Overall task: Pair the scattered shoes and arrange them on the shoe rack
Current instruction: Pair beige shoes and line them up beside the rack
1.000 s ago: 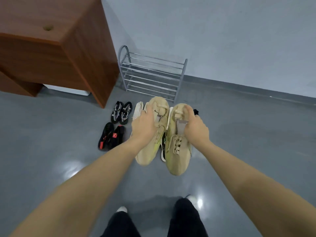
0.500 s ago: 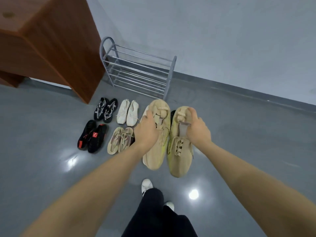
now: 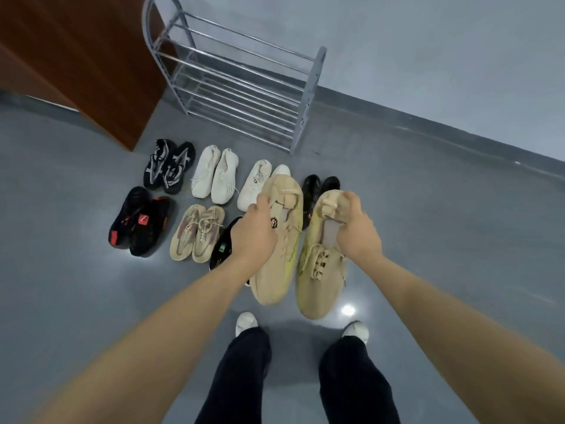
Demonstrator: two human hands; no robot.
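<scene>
head view: the left hand (image 3: 251,232) gripped a tan shoe (image 3: 276,240) at its collar, fingers curled round the opening, and the right hand (image 3: 356,228) gripped its mate (image 3: 318,270) by the heel, fingers clenched round it. both shoes hung toes down, side by side, in front of the rack (image 3: 241,87) and above the floor (image 3: 458,224). the rack stood against the wall (image 3: 428,41), its shelves bare, just right of a wooden cabinet (image 3: 76,56). on the floor before the rack lay pairs: black-and-grey (image 3: 169,168) and white (image 3: 215,174) nearest it, another white pair (image 3: 255,183) and a black pair (image 3: 318,186) partly hidden behind the held shoes. farther from the rack lay a black-and-red pair (image 3: 139,221), a beige pair (image 3: 197,232), and a black shoe (image 3: 223,246) mostly hidden by the left wrist. nearest the camera were the person's dark trousers (image 3: 238,377) and white shoes (image 3: 246,322).
</scene>
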